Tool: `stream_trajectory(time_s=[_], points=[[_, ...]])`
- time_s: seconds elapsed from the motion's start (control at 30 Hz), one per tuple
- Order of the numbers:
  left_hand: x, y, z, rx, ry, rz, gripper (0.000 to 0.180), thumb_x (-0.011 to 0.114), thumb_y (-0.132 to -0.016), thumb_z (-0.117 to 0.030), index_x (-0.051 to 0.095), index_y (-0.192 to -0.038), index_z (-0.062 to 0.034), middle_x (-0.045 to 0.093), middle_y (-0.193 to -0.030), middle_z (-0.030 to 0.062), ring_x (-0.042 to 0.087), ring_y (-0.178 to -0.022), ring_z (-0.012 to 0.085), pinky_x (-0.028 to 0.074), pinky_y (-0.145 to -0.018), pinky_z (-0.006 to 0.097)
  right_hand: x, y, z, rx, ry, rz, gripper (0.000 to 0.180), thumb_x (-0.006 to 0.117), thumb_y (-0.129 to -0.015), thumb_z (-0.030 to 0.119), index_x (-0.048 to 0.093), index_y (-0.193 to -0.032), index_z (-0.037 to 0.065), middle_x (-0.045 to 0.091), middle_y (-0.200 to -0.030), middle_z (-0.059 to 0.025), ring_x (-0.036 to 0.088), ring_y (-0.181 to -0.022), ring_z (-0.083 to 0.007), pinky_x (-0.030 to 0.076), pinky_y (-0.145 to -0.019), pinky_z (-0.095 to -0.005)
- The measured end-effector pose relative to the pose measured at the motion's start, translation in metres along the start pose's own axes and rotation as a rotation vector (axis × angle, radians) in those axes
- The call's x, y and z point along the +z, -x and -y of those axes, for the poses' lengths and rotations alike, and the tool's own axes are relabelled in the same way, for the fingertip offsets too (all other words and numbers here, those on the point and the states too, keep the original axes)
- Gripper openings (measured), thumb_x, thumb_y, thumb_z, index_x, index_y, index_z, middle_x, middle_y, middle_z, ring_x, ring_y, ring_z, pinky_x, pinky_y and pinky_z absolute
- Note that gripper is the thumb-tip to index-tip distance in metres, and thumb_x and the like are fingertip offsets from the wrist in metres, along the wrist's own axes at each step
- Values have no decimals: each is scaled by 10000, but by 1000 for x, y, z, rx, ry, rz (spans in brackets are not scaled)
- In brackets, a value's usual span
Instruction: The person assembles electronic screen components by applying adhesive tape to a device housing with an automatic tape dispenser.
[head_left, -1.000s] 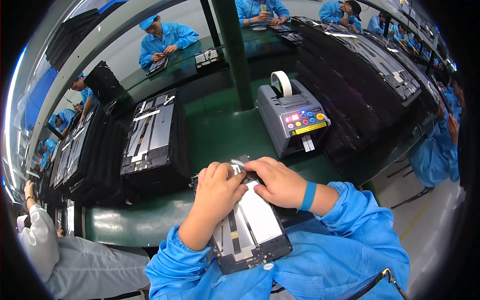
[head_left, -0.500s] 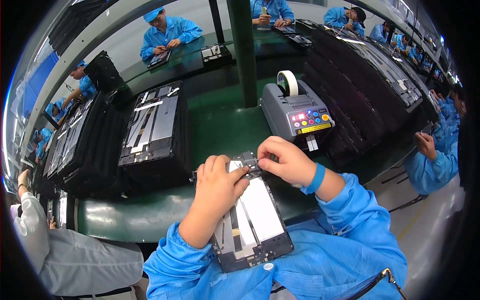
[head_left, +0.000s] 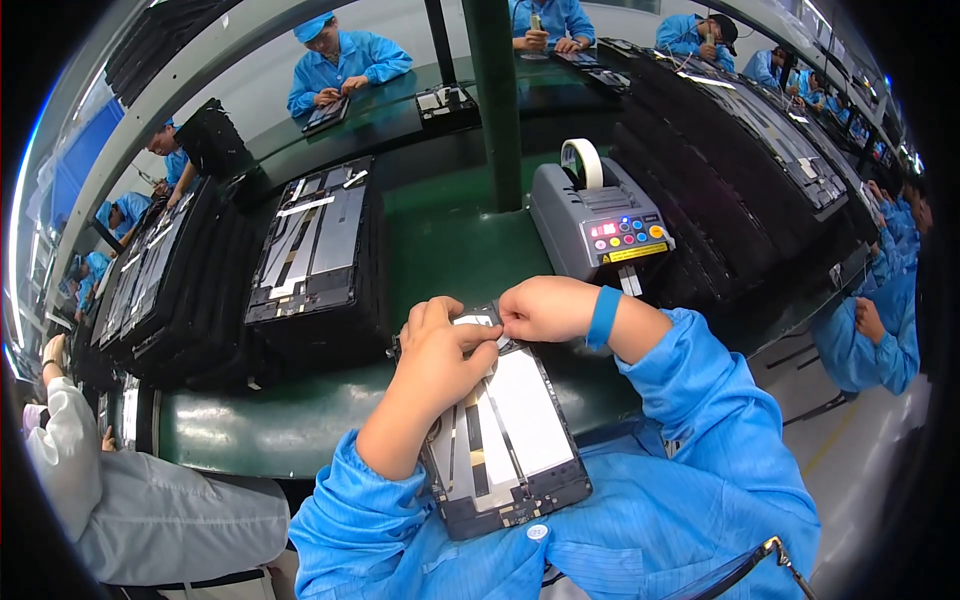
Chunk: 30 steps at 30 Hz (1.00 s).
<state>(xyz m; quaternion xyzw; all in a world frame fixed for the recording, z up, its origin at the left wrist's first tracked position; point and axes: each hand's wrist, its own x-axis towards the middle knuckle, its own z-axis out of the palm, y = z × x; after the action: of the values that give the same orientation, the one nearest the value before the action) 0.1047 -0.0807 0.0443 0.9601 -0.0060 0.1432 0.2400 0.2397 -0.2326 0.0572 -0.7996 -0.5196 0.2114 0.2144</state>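
Note:
An opened tablet (head_left: 530, 415), with pale battery panels and a black frame, leans from the table's near edge toward my body. My left hand (head_left: 425, 360) curls over its upper left end, thumb and forefinger bent together near the top. Meeting them from the right, my right hand (head_left: 545, 308) is closed, its fingertips pinched at the tablet's upper end. Whatever sits between those fingertips is hidden. A blue band circles my right wrist.
Beyond my hands stands a grey tape dispenser (head_left: 590, 215) with a white tape roll. Stacked tablets (head_left: 310, 245) rise at left, and more dark stacks (head_left: 690, 190) at right. A green post (head_left: 495, 110) stands mid-table. Co-workers in blue surround the bench; a pale sleeve (head_left: 70, 430) is left.
My right hand has moved in left and turned, its fingers now closer to the left hand's. The left fingers have shifted slightly over the tablet's upper end. The view has tilted a little.

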Motion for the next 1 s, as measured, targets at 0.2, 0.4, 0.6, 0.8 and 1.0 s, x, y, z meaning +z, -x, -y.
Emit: stream_trajectory(time_s=[0.2, 0.4, 0.6, 0.8, 1.0], points=[[2, -6, -12, -48, -44, -5, 171, 739, -719, -279, 757, -830, -149, 547, -1082, 126, 433, -1099, 294, 352, -904, 412, 36, 8, -2, 269, -334, -273, 231, 697, -719, 198, 563, -786, 22, 593, -679, -119, 594, -627, -222, 469, -567, -354], [-4, -6, -21, -9, -205, -116, 308, 785, -645, -245, 722, -917, -114, 508, -1146, 149, 410, -1151, 330, 342, -947, 429, 56, 20, -9, 437, -1159, -422, 298, 682, -813, 141, 418, -911, 43, 494, -657, -29, 483, -576, -95, 374, -472, -241], [-24, 92, -7, -116, -56, -139, 884, 768, -636, -309, 358, -1327, 59, 360, -1334, 267, 283, -1284, 459, 259, -1046, 509, 113, 101, -3, 53, -707, -535, 484, 577, -893, 226, 375, -1272, 4, 456, -1202, -213, 451, -1126, -292, 372, -949, -382], [2, 165, -8, -17, 551, 17, 1094, 508, -819, -650, -11, -1429, 96, -83, -1449, 394, -80, -1373, 497, 29, -1097, 536, 119, 137, 35, -70, -395, -256, 991, 611, -846, 435, 0, -1440, -72, 50, -1490, -316, 4, -1406, -428, 52, -1117, -516], [-64, 139, -42, 69, 613, -107, 1075, 493, -828, -646, -9, -1438, 83, -85, -1442, 405, -28, -1384, 477, 10, -1105, 503, 78, 126, 72, -372, -629, -504, 1045, 650, -817, 360, -67, -1432, -87, 50, -1511, -262, 82, -1413, -346, 96, -1122, -403]])
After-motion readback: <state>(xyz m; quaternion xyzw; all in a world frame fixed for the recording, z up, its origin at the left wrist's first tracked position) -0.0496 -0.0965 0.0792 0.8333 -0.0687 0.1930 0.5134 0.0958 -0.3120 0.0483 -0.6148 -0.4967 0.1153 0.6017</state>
